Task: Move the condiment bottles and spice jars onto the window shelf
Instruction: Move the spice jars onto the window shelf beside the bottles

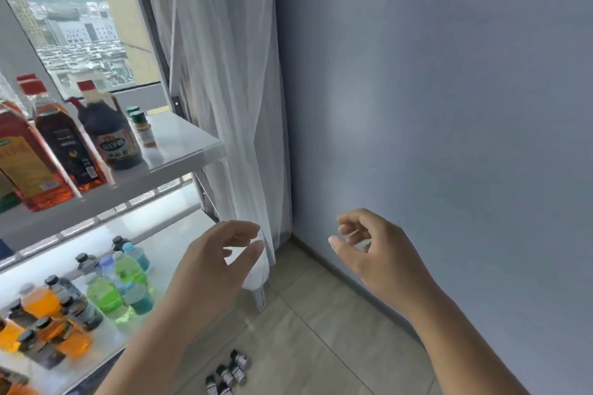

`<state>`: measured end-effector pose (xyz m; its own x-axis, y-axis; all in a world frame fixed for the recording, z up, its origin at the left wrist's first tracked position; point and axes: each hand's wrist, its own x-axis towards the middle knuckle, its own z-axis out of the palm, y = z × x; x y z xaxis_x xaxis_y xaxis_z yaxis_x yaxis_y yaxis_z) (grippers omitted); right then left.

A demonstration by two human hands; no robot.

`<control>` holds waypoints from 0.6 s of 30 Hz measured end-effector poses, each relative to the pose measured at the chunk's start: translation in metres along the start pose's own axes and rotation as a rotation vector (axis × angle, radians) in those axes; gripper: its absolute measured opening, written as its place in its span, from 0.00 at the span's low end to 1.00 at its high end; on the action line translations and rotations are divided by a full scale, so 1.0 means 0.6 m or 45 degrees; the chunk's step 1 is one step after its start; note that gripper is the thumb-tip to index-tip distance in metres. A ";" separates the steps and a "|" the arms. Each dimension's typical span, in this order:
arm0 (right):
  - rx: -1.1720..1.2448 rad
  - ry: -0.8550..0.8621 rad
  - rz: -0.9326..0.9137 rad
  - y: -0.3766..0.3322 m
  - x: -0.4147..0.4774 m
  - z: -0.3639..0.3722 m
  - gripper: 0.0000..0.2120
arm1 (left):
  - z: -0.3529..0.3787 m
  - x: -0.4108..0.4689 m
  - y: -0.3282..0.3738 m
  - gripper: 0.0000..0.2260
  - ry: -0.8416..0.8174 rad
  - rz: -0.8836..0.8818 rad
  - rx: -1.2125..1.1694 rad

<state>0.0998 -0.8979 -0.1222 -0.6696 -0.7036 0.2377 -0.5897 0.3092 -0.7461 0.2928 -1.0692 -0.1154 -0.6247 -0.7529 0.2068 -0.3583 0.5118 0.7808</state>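
Head view: left hand (221, 261) and right hand (373, 253) raised, fingers loosely spread, holding nothing; likely between carries. Condiment bottles (64, 144) and spice jars (142, 128) lined up on window shelf (189, 146) at 10 o'clock. Small jars (227, 373) on floor (321, 330) at 6 o'clock. Curtain (224, 74) hanging just beside shelf's end; drink bottles (106, 285) crowding lower shelf (173, 234).

Both forearms are bare, no sleeves in view. The left hand (213, 261) and right hand (373, 253) wear no gloves, rings or watch. Fingernails are short and unpainted.
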 end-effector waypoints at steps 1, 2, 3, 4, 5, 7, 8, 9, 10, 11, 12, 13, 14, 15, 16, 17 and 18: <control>-0.020 0.023 0.014 0.001 -0.018 -0.007 0.13 | 0.002 -0.008 0.004 0.07 -0.023 0.024 -0.012; -0.039 0.045 0.033 0.001 -0.037 -0.013 0.14 | 0.002 -0.015 0.008 0.07 -0.056 0.049 -0.016; -0.057 0.064 0.056 0.000 -0.057 -0.019 0.14 | 0.002 -0.024 0.012 0.06 -0.094 0.077 -0.014; -0.074 0.079 0.076 -0.001 -0.076 -0.024 0.14 | 0.001 -0.032 0.015 0.06 -0.125 0.101 -0.014; -0.092 0.091 0.093 -0.002 -0.094 -0.029 0.13 | 0.000 -0.041 0.018 0.06 -0.146 0.117 -0.016; -0.130 0.112 0.126 -0.005 -0.130 -0.038 0.13 | 0.000 -0.059 0.023 0.07 -0.181 0.140 -0.011; -0.152 0.118 0.145 -0.006 -0.149 -0.045 0.13 | 0.002 -0.070 0.028 0.07 -0.197 0.147 -0.008; -0.170 0.127 0.162 -0.008 -0.168 -0.054 0.13 | 0.007 -0.082 0.033 0.08 -0.211 0.156 -0.014; -0.180 0.140 0.176 -0.009 -0.187 -0.064 0.13 | 0.012 -0.095 0.041 0.08 -0.226 0.168 -0.023; -0.186 0.158 0.188 -0.011 -0.207 -0.075 0.13 | 0.018 -0.108 0.051 0.08 -0.251 0.179 -0.029; -0.194 0.178 0.198 -0.011 -0.227 -0.088 0.13 | 0.024 -0.121 0.063 0.07 -0.285 0.190 -0.028; -0.206 0.199 0.209 -0.011 -0.246 -0.100 0.13 | 0.033 -0.133 0.076 0.08 -0.319 0.207 -0.024; -0.214 0.219 0.221 -0.009 -0.266 -0.114 0.13 | 0.042 -0.145 0.089 0.08 -0.351 0.230 -0.019; -0.213 0.237 0.235 -0.007 -0.287 -0.129 0.12 | 0.052 -0.158 0.104 0.08 -0.374 0.257 -0.015; -0.205 0.253 0.251 -0.004 -0.308 -0.143 0.13 | 0.062 -0.170 0.119 0.09 -0.387 0.284 -0.012; -0.199 0.269 0.264 0.000 -0.328 -0.159 0.13 | 0.072 -0.183 0.134 0.09 -0.395 0.316 -0.005; -0.198 0.286 0.274 0.005 -0.347 -0.174 0.13 | 0.082 -0.195 0.148 0.09 -0.411 0.351 0.007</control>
<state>0.1906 -0.6836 -0.1090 -0.8585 -0.4587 0.2292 -0.4745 0.5411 -0.6943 0.3002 -0.9150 -0.0990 -0.8827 -0.4195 0.2117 -0.1502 0.6787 0.7189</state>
